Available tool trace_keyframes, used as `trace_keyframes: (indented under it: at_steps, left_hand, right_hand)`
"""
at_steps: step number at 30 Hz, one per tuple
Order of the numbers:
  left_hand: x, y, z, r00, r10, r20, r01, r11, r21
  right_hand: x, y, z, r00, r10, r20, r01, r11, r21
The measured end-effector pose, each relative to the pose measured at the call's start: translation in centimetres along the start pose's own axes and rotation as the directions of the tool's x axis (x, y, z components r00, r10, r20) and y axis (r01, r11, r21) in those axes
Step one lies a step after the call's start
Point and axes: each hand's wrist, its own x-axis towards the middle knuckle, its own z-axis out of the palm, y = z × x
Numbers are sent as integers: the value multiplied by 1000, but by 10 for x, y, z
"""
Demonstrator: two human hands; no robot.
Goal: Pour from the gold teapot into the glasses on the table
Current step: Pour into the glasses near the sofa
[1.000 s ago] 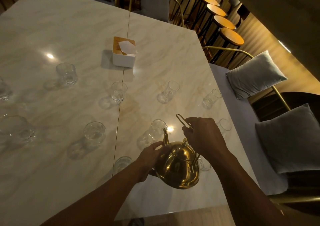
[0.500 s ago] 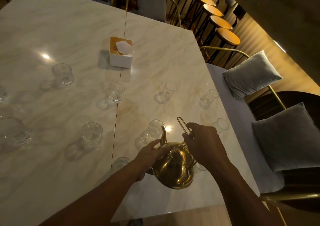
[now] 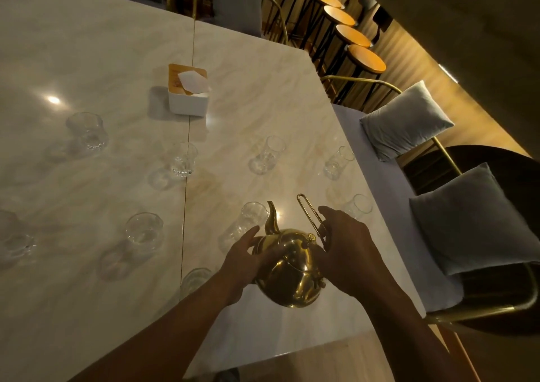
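Observation:
A shiny gold teapot (image 3: pixel 292 273) hangs just above the marble table (image 3: pixel 263 89) near its front right corner. My right hand (image 3: pixel 347 250) grips its thin wire handle, and my left hand (image 3: pixel 242 261) cups the pot's left side. Its curved spout points away from me toward a clear glass (image 3: pixel 248 223) right in front of it. Several more clear glasses stand around: one (image 3: pixel 358 207) beyond my right hand, one (image 3: pixel 195 278) beside my left wrist, one (image 3: pixel 143 231) to the left, and others further back (image 3: pixel 267 155).
A white tissue box (image 3: pixel 188 92) with a wooden lid stands mid-table. Two grey cushions (image 3: pixel 406 121) lie on a bench along the table's right edge. Round bar stools (image 3: pixel 365 57) line the far right. A seam runs down the tabletop.
The teapot has tilted a little forward, its spout closer to the glass ahead. Both hands kept their hold.

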Motion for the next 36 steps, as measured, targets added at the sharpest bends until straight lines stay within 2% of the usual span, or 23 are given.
trace_keyframes:
  at_steps: [5, 10, 17, 20, 25, 36]
  left_hand:
    - [-1, 12, -2, 998, 28, 50, -28, 1000, -6]
    - [-2, 22, 2, 983, 29, 182, -30, 1000, 0]
    - [-9, 22, 36, 955, 13, 297, -13, 1000, 0]
    - [-16, 14, 63, 959, 9, 284, -16, 1000, 24]
    - [-26, -6, 115, 967, 20, 252, -22, 1000, 5]
    - [-40, -61, 213, 998, 35, 43, -36, 999, 20]
  right_hand:
    - [-9, -4, -6, 999, -27, -17, 25, 992, -121]
    - [-29, -13, -19, 989, -48, -140, 22, 983, -180]
    - [-57, 14, -34, 948, -27, -316, -13, 992, -124]
    - [-68, 40, -42, 924, -41, -380, 8, 996, -88]
    - [-81, 98, -55, 910, -113, -399, 117, 993, -15]
    - [-105, 196, -77, 942, -204, -268, 192, 979, -73]
